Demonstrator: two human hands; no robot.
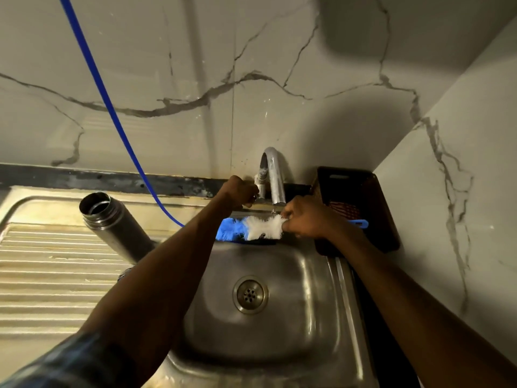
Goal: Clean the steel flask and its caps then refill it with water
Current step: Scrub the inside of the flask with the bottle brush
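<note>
While the left hand (242, 191) grips the tap (272, 175) handle and the right hand (303, 217) holds the brush (257, 227), the uncapped flask (112, 222) on the drainboard (56, 264) looks rigid, likely slippery; best grasped mid-body

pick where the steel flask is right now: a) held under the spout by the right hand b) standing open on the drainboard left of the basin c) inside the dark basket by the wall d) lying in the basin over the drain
b: the steel flask stands uncapped on the ribbed drainboard, left of the basin, while the right hand holds the bottle brush near the tap.
</note>
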